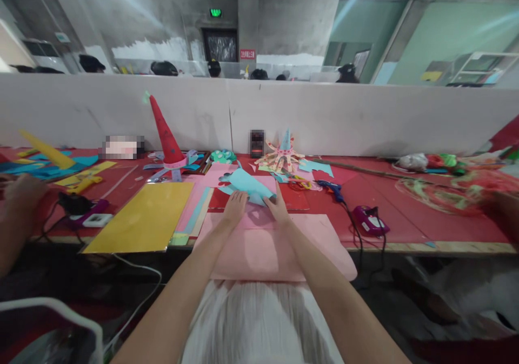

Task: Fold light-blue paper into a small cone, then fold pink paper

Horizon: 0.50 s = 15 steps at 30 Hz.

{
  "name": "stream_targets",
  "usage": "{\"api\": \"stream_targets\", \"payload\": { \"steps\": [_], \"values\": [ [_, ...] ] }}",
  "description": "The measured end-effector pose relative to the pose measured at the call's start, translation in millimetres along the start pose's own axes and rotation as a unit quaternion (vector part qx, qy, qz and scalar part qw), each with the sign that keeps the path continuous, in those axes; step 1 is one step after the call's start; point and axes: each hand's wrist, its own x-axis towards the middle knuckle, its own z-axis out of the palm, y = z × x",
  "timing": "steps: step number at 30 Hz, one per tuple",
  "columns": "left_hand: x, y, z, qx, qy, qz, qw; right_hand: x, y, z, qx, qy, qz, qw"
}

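A sheet of light blue paper (248,184) with a cut edge is between my two hands, raised a little above the pink sheets. My left hand (236,205) grips its lower left edge, fingers over the top. At the lower right corner, my right hand (278,207) pinches the same sheet between thumb and fingers. Under my forearms lies a large pink sheet (267,247), hanging over the table's front edge. Beyond the blue paper stands a small blue cone with a wide fringe of paper strips (285,153).
Left are a yellow sheet (141,216) and a tall red paper cone (165,131). A blue glue gun (330,189), corded purple box (370,220) and scissors (300,183) lie right. A partition (365,118) closes the back. Other people's hands work at both sides.
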Motion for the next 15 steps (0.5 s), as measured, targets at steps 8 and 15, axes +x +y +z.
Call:
{"api": "stream_targets", "payload": {
  "steps": [8,15],
  "values": [
    [-2.9,-5.9,3.2,0.003,0.069,-0.017,0.997,-17.6,-8.5,10.3,-0.363,-0.087,-0.099,0.922],
    [-1.9,-3.8,-1.5,-0.027,0.105,-0.036,0.994,-12.7,5.0,11.0,-0.215,-0.052,-0.132,0.966]
  ]
}}
